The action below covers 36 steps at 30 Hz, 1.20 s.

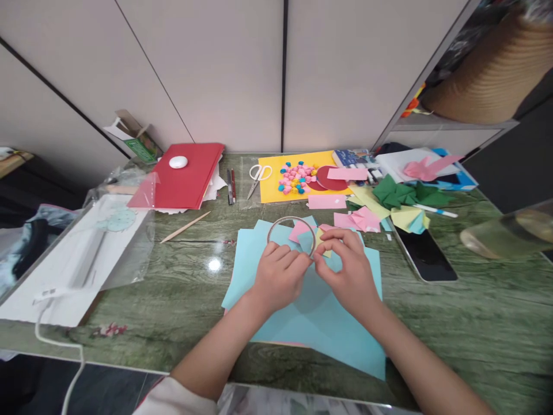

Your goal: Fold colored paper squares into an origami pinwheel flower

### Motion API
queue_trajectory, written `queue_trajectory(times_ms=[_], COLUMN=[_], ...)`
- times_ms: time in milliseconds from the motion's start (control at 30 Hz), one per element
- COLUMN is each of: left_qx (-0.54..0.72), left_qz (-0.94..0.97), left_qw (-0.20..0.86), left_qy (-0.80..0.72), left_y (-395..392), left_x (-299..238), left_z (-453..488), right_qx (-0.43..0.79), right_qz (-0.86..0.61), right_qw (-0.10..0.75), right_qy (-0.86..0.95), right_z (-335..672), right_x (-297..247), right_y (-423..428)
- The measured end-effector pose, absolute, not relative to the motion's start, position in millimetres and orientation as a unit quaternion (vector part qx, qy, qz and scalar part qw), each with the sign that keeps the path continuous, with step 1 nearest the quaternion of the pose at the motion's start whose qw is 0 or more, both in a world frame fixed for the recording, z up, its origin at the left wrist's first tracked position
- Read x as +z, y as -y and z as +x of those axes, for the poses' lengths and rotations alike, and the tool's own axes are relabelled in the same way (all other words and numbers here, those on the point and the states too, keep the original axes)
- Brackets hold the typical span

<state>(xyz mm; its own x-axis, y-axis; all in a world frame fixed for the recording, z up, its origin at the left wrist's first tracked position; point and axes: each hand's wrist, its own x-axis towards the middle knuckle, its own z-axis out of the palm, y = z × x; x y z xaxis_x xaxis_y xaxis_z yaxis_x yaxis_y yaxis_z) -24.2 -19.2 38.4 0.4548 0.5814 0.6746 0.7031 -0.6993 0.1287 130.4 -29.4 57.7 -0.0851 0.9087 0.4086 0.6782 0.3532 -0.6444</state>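
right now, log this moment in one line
left hand: pinches blue paper piece | right hand: pinches same piece | ring: at fingertips, over blue sheets

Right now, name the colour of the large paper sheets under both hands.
Light blue; the paper sheets show best in the head view.

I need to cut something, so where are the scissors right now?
Head view: the white-handled scissors lie far across the table, at the left edge of the yellow sheet, just right of two pens.
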Motion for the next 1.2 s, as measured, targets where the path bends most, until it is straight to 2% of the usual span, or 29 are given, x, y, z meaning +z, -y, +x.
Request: queue_trajectory(times_ms=[133, 233, 333, 467, 633, 800, 867, 900, 967, 1033, 1067, 1133, 1200], left_qx=[-0.423, -0.45, -0.404, -0.304, -0.296, -0.35, -0.367, -0.352, -0.302, -0.221, -0.216, -0.266, -0.354], left_qz=[-0.844, -0.84, -0.818, -0.726, -0.652, -0.619, -0.626, -0.627, -0.642, -0.561, -0.503, -0.367, -0.221], left_qw=[0.054, 0.077, 0.07, 0.063, 0.049, -0.046, -0.147, -0.237, -0.349, -0.611, -0.688, -0.791, -0.839], left_qy=[0.324, 0.291, 0.404, 0.614, 0.697, 0.702, 0.672, 0.653, 0.613, 0.513, 0.476, 0.412, 0.35], left_y=[30.6, 30.7, 12.2, -22.9, -41.5, -35.3, -27.0, -21.8, -10.6, -0.2, 4.1, 11.1, 16.0], left_x=[40.5, 41.0, 41.3, 43.5, 28.9, 24.3, 34.6, 40.1, 48.1, 49.4, 48.0, 43.2, 39.5], left_z=[-17.8, -16.6, -31.4, -77.7, -130.9, -117.7, -95.4, -83.1, -59.4, -39.6, -31.5, -19.0, -11.0], right_qx=[0.165, 0.221, 0.207, 0.162, 0.084, -0.03, -0.064, -0.077, -0.099, -0.118, -0.129, -0.154, -0.177], right_qz=[-0.579, -0.583, -0.614, -0.631, -0.637, -0.617, -0.61, -0.606, -0.595, -0.586, -0.58, -0.559, -0.526], right_qw=[0.4, 0.408, 0.403, 0.323, 0.257, 0.282, 0.305, 0.32, 0.358, 0.39, 0.402, 0.415, 0.413], right_qy=[0.691, 0.667, 0.646, 0.687, 0.722, 0.734, 0.728, 0.724, 0.713, 0.7, 0.697, 0.701, 0.722], right_z=[136.6, 147.9, 159.3, 170.9, 177.3, 175.2, 172.9, 171.5, 168.3, 164.9, 163.1, 159.3, 154.9], right_x=[53.5, 46.1, 40.8, 33.8, 23.7, 27.0, 32.1, 35.0, 41.1, 46.2, 48.0, 49.7, 49.5], right_y=[23.5, 11.2, 0.4, -7.6, -11.7, -9.7, -6.9, -5.0, -0.5, 4.8, 7.7, 13.4, 18.7])
